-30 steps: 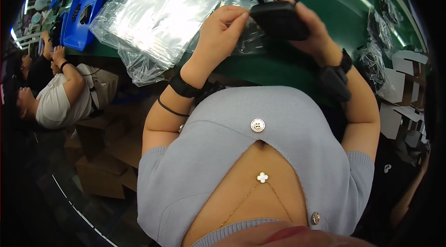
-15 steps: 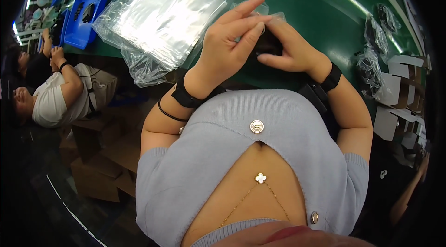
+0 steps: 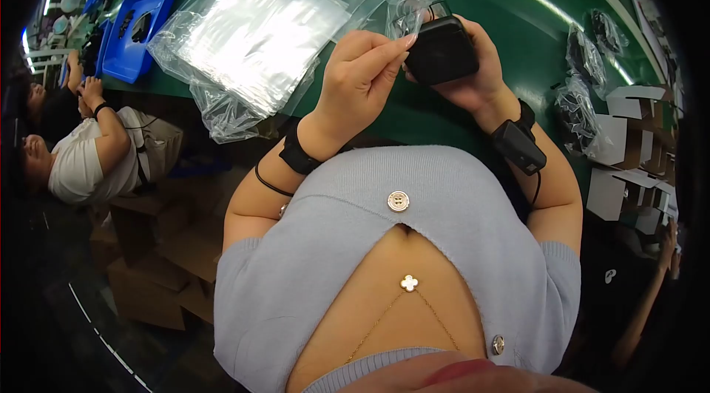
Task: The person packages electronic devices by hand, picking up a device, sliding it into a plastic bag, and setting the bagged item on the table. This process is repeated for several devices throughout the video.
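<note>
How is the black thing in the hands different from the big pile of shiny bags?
The black block is dark, solid and small; the pile of clear bags is see-through, shiny, floppy and much bigger. The black block is held up by the right hand, with the left hand pinching at its edge; the pile of clear bags lies flat on the green table. Both are above that table.

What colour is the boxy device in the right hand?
Black, matte. The boxy device sits in the right hand, clearest in the head view.

A black, rounded-cornered box-like device [image 3: 441, 59] sits tilted, partly inside a clear plastic bag [image 3: 405, 14].
</note>
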The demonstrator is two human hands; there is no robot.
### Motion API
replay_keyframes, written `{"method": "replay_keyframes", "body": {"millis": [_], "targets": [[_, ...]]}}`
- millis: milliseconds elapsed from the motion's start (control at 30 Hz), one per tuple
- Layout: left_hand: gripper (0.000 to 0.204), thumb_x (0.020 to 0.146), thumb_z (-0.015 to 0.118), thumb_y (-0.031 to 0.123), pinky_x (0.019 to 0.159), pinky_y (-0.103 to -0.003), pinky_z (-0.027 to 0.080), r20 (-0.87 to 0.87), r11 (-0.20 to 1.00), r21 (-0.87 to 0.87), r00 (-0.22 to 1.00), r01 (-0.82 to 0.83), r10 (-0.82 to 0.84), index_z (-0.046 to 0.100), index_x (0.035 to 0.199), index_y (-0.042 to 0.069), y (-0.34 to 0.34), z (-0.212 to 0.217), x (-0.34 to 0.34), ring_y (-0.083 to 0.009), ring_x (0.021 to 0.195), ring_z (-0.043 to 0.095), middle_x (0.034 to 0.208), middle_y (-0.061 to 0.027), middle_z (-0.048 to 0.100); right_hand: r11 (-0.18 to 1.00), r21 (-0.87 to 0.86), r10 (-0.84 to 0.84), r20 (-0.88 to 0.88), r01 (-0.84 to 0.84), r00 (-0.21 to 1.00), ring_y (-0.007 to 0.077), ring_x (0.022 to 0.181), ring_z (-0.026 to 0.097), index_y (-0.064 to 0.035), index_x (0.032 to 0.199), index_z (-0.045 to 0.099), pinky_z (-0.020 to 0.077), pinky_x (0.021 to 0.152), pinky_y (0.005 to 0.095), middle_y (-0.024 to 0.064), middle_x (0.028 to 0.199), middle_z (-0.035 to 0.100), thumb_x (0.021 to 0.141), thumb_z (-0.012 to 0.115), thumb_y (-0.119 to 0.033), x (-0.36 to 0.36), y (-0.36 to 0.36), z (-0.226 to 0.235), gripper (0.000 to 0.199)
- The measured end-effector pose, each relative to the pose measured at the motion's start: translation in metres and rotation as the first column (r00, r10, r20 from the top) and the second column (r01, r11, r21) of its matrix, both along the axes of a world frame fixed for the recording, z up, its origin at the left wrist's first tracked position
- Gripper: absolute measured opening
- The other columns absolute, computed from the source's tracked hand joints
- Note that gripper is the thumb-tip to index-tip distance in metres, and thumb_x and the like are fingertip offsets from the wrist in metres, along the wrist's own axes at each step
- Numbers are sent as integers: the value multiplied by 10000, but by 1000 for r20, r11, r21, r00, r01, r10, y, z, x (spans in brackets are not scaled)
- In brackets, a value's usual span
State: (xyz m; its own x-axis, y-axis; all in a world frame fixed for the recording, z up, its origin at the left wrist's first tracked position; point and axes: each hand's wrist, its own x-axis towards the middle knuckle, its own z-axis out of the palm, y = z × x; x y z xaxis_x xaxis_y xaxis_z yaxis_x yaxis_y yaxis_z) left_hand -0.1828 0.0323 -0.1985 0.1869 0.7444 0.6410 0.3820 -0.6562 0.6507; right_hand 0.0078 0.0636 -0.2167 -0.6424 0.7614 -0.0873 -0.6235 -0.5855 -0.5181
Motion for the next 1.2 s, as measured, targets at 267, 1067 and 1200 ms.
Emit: {"method": "replay_keyframes", "body": {"millis": [267, 1067, 1200], "targets": [[211, 790, 621, -7, 642, -296, 420, -20, 998, 45, 999, 50, -49, 667, 989, 47, 8, 8, 18, -217, 724, 532, 767, -68, 568, 873, 454, -400, 459, 178, 793, 247, 917, 608, -74, 1163, 545, 514, 781, 437, 114, 1011, 620, 894, 457, -375, -14, -9, -7, 413], [140, 726, 566, -8, 670, -391, 382, 19, 978, 190, 997, -83, 80, 566, 852, 53, 10, 50, 6, -308, 716, 471, 748, -97, 471, 924, 103, -377, 387, 367, 841, 221, 969, 592, -69, 1119, 568, 463, 890, 368, 93, 1059, 620, 923, 437, -427, -51, -9, 20, 429], [155, 702, 548, -27, 680, -384, 385, -19, 967, 228, 992, -118, 125, 554, 832, 58, -6, 63, 14, -304, 719, 477, 760, -95, 484, 958, -255, -106, 117, 133, 988, 228, 1019, 578, -69, 1144, 556, 453, 911, 381, 96, 1096, 609, 912, 454, -415, -34, -27, 64, 429]]}}
